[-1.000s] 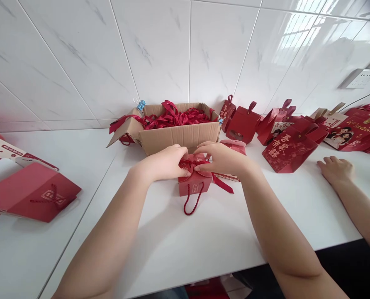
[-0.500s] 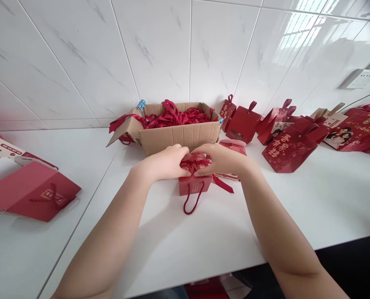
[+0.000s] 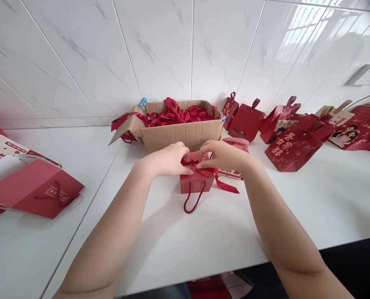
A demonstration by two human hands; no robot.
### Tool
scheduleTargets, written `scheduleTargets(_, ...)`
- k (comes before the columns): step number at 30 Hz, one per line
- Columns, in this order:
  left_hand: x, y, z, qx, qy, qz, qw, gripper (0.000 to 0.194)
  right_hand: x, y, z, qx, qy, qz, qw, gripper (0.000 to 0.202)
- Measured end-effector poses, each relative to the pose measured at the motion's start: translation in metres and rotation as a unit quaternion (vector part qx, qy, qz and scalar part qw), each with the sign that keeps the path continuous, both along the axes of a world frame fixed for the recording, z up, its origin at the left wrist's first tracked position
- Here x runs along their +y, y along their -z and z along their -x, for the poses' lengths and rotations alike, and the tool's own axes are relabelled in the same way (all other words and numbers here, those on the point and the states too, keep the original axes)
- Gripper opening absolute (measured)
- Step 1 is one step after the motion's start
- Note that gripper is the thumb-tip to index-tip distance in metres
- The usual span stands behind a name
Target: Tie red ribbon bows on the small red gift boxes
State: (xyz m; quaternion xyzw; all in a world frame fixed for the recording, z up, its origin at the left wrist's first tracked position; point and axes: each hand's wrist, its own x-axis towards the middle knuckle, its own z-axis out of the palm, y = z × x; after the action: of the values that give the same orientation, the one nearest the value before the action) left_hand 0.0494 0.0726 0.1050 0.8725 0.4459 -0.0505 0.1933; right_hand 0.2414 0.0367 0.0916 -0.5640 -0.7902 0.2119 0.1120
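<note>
A small red gift box (image 3: 196, 185) with a twisted cord handle (image 3: 191, 211) stands on the white table. My left hand (image 3: 169, 160) and my right hand (image 3: 224, 155) meet over its top, fingers closed in pinches. Between them runs a dark red ribbon (image 3: 227, 187), gathered at the middle of the lid, its loose tail lying to the right of the box. Both hands appear to grip this ribbon, though my fingers partly hide it. Close behind my right hand is another red and cream box (image 3: 231, 173), partly covered.
An open cardboard box (image 3: 181, 136) full of red ribbons sits against the tiled wall, with blue binder clips (image 3: 143, 102) on it. Several red gift boxes (image 3: 293, 145) line the right side. A larger red box (image 3: 37, 187) lies on the left.
My fingertips have shifted slightly on the ribbon at the lid, and more of the box top shows. My right hand is a little further right. The view has tilted slightly.
</note>
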Motion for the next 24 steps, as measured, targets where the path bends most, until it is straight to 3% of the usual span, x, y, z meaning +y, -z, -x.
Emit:
scheduleTargets(8,-0.003,-0.002,0.000,-0.011,0.020,0.004,1.000,0.026,0.002,0.002,-0.006,0.006,-0.009,-0.018,1.000,0.014)
scheduleTargets(14,0.000,0.001,0.001,-0.025,0.032,-0.008,0.999,0.024,0.001,0.000,-0.005,-0.026,0.021,-0.019,0.999,0.017)
scheduleTargets(24,-0.010,-0.014,0.004,-0.062,-0.017,-0.027,0.998,0.016,-0.004,-0.006,-0.005,-0.007,0.017,0.022,1.000,0.014)
